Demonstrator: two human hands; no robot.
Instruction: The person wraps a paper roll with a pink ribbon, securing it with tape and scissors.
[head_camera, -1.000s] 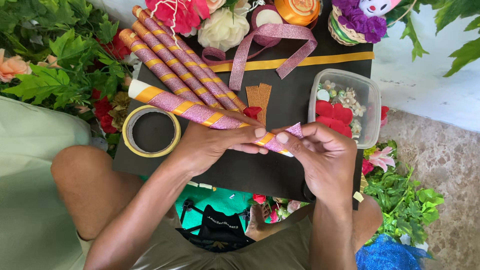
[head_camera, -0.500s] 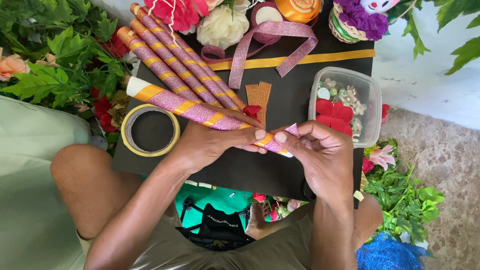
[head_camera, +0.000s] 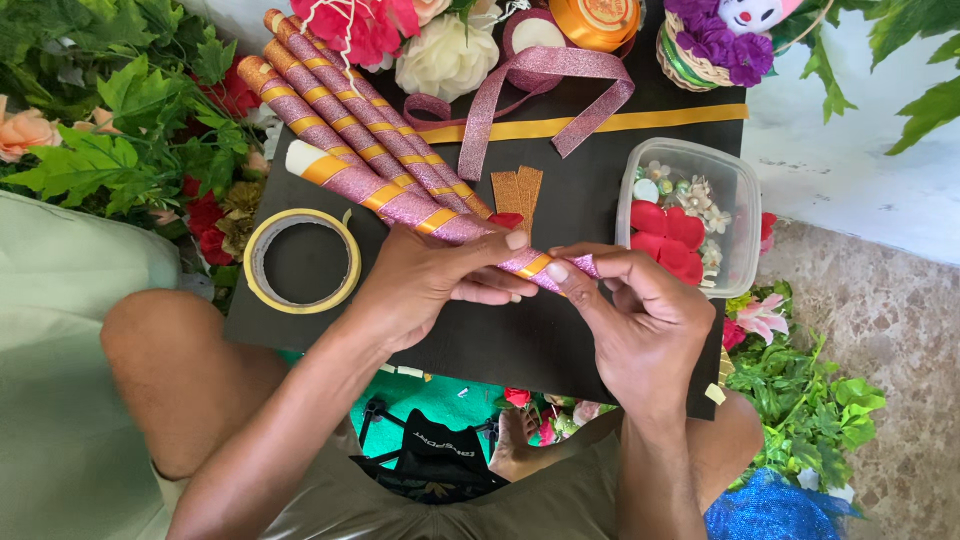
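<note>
Between both hands' grip, left hand (head_camera: 425, 285) and right hand (head_camera: 640, 325), lies the glitter stick (head_camera: 400, 205).

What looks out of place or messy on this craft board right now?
Little stands out. The glitter ribbon lies loosely kinked across the black board, and the stick held by both hands shows a bare white end, unwrapped.

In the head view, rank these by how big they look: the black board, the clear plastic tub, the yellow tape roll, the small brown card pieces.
1. Flat black board
2. Clear plastic tub of red petals and yellow tape roll: look alike, unranked
3. Small brown card pieces
</note>
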